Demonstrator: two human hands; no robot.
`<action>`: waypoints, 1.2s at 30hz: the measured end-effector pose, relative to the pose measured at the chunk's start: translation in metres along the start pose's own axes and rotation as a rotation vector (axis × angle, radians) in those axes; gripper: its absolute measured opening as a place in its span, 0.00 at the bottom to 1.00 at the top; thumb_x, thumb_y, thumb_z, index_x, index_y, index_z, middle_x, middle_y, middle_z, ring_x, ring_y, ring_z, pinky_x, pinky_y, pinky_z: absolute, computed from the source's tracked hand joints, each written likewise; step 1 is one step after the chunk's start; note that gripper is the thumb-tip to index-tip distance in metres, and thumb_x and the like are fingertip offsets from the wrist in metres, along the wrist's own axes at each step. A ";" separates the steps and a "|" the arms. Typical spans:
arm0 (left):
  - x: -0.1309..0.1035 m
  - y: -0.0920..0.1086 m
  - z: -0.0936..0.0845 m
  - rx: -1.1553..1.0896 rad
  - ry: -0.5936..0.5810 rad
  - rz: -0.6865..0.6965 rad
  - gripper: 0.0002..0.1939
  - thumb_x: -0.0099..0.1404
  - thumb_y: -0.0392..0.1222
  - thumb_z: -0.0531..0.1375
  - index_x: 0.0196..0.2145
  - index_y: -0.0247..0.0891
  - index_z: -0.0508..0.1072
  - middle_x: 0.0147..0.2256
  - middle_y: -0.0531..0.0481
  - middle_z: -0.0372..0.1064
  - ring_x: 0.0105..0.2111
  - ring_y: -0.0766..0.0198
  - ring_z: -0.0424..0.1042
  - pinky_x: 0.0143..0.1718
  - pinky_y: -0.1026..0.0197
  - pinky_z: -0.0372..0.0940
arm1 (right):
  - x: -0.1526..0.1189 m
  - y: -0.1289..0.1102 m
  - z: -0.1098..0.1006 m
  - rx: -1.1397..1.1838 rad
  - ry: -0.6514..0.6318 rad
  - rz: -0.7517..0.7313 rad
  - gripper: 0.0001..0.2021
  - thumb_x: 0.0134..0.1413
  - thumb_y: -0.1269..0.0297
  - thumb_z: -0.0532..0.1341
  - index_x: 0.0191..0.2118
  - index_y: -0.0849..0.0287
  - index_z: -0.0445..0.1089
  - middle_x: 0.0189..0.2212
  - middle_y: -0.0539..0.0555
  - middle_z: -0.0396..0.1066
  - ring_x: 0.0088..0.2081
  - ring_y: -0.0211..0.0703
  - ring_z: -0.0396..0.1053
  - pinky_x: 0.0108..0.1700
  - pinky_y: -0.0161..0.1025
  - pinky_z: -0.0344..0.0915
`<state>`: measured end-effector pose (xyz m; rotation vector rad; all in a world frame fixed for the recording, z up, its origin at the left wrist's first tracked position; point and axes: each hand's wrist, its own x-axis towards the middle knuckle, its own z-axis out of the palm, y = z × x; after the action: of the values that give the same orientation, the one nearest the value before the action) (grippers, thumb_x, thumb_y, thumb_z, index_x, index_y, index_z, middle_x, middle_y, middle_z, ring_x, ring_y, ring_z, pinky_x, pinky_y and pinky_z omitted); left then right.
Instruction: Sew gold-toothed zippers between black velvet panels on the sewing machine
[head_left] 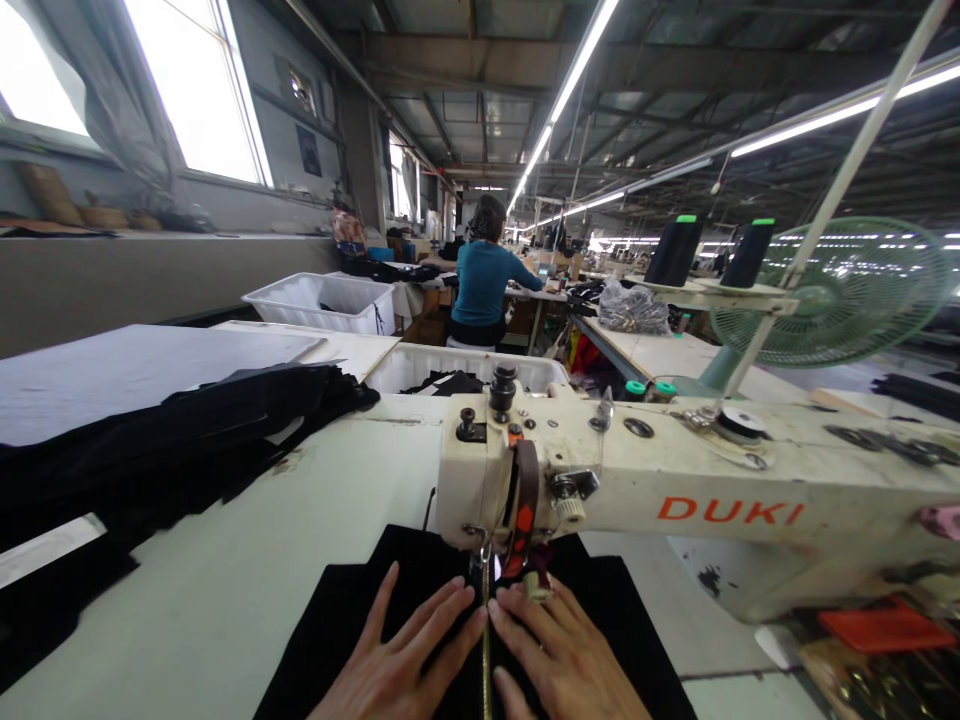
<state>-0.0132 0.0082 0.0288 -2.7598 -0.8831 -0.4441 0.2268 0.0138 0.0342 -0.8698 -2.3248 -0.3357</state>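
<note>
Black fabric (315,640) lies on the pale table under the head of a sewing machine (600,470) marked DUKI. Down its middle runs a narrow gold zipper (486,660), leading up to the presser foot (485,570). My left hand (405,645) rests flat on the fabric left of the zipper, fingers spread and fingertips close to the foot. On the other side, my right hand (559,645) lies flat too, its fingertips at the zipper's edge and partly behind a small knob of the machine. Both hands press on the cloth without grasping it.
A pile of black cut pieces (187,430) covers the table's left side. Beyond the machine stand a white bin (525,372) of dark cloth and another white bin (322,300). Thread cones (675,250) and a green fan (832,290) are at right. A seated person (484,280) works ahead.
</note>
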 end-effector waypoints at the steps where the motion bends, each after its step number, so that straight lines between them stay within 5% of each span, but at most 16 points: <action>1: 0.001 0.000 -0.002 -0.015 0.013 -0.004 0.30 0.69 0.32 0.54 0.67 0.37 0.58 0.62 0.43 0.63 0.62 0.55 0.62 0.65 0.42 0.45 | 0.000 0.000 0.000 0.002 -0.002 0.006 0.13 0.65 0.61 0.58 0.49 0.59 0.73 0.42 0.53 0.80 0.42 0.47 0.78 0.52 0.45 0.75; 8: 0.008 0.002 -0.016 0.012 0.020 -0.095 0.37 0.66 0.53 0.64 0.67 0.40 0.58 0.62 0.40 0.64 0.61 0.44 0.64 0.62 0.33 0.50 | 0.006 0.004 -0.001 -0.005 -0.075 0.049 0.14 0.65 0.65 0.57 0.52 0.60 0.72 0.48 0.55 0.78 0.48 0.49 0.76 0.57 0.49 0.70; 21: 0.011 0.004 -0.017 -0.153 -0.045 -0.199 0.40 0.61 0.49 0.67 0.67 0.41 0.58 0.63 0.36 0.60 0.62 0.40 0.61 0.60 0.27 0.46 | 0.004 0.009 -0.001 0.021 -0.090 0.035 0.17 0.65 0.65 0.58 0.57 0.59 0.69 0.52 0.57 0.74 0.53 0.52 0.73 0.59 0.52 0.68; 27: 0.015 -0.003 -0.015 -0.214 -0.146 -0.191 0.35 0.69 0.50 0.61 0.68 0.42 0.54 0.65 0.37 0.57 0.66 0.46 0.54 0.62 0.27 0.40 | 0.011 0.005 -0.005 0.109 -0.261 0.130 0.17 0.65 0.70 0.58 0.58 0.62 0.68 0.53 0.60 0.73 0.57 0.52 0.68 0.65 0.57 0.59; 31: 0.003 0.024 -0.029 -0.222 -0.164 -0.205 0.30 0.76 0.52 0.52 0.68 0.36 0.54 0.67 0.34 0.52 0.67 0.46 0.49 0.63 0.28 0.41 | 0.003 -0.015 -0.025 0.125 -0.341 0.195 0.18 0.68 0.66 0.57 0.60 0.62 0.67 0.57 0.61 0.69 0.61 0.52 0.64 0.66 0.59 0.55; 34: -0.021 0.061 -0.045 -0.239 -0.095 -0.136 0.38 0.70 0.57 0.59 0.69 0.35 0.54 0.66 0.36 0.54 0.67 0.44 0.51 0.64 0.35 0.50 | -0.017 -0.044 -0.050 0.227 -0.372 0.247 0.19 0.68 0.61 0.58 0.61 0.61 0.65 0.59 0.59 0.67 0.62 0.50 0.61 0.67 0.55 0.54; 36: -0.037 0.082 -0.050 -0.220 0.003 -0.134 0.37 0.66 0.48 0.62 0.68 0.34 0.56 0.65 0.38 0.58 0.66 0.45 0.53 0.64 0.39 0.51 | -0.034 -0.064 -0.061 0.313 -0.389 0.236 0.25 0.65 0.56 0.62 0.63 0.59 0.62 0.62 0.58 0.65 0.64 0.48 0.59 0.69 0.54 0.51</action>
<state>-0.0039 -0.0914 0.0538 -2.9048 -1.0838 -0.6028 0.2331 -0.0778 0.0587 -1.1081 -2.4896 0.3178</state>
